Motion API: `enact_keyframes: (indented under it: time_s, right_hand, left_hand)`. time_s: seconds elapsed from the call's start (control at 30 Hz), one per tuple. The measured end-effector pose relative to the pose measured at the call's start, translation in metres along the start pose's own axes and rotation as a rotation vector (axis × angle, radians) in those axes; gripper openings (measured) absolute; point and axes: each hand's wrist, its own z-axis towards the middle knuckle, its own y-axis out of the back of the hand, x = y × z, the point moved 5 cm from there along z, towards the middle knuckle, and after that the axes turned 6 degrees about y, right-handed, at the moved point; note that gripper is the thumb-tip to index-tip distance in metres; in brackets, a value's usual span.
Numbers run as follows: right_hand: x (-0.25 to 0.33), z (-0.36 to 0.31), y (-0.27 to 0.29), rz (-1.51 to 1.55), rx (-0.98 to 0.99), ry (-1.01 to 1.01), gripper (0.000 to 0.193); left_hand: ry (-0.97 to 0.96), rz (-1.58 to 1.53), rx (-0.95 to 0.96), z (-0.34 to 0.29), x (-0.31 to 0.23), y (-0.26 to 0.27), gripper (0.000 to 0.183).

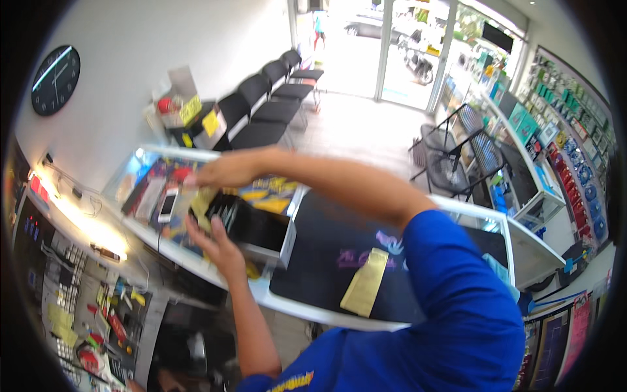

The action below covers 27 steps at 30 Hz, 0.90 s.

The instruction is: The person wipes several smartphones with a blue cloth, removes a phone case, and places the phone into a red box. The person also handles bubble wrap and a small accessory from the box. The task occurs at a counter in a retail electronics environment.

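The left hand, its fingers spread loose (222, 249), is beside the dark open box (289, 244) on the tabletop (287, 303), near a yellowish piece (202, 200), while the right hand (225, 170), above it, is too blurred to tell whether it grips anything.

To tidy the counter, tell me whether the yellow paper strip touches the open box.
Apart: the head view shows black mat between the yellow paper strip and open box.

Count one left grip (225, 253), one right grip (230, 170), one open box (269, 228) beside both and one white phone (168, 206) to their left. To their right, count one yellow paper strip (366, 284) on one black mat (307, 274); well apart, four black chairs (273, 112) in one row and one wall clock (56, 80).
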Motion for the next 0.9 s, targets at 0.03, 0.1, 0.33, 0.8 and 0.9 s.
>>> enact_keyframes:
  time_s: [0.03, 0.1, 0.33, 0.8, 0.9]
  right_hand:
    - [0.021, -0.015, 0.007, -0.001, 0.008, -0.194, 0.079]
    - [0.049, -0.091, 0.029, -0.152, -0.137, -0.373, 0.071]
    - [0.19, -0.346, 0.029, -0.341, -0.212, -0.949, 0.061]
    - [0.336, -0.679, -0.161, 0.068, -0.796, -1.278, 0.032]
    - [0.373, -0.73, -0.142, 0.248, -1.383, -0.972, 0.037]
  left_hand:
    - [0.015, 0.038, -0.038, 0.003, 0.002, 0.008, 0.08]
    - [0.073, -0.055, -0.015, -0.005, 0.0, -0.011, 0.078]
    - [-0.156, -0.143, 0.039, -0.093, -0.086, -0.009, 0.041]
    - [-0.37, 0.348, 1.188, -0.366, -0.151, -0.175, 0.059]
    - [-0.459, 0.327, 1.302, -0.423, -0.171, -0.206, 0.049]
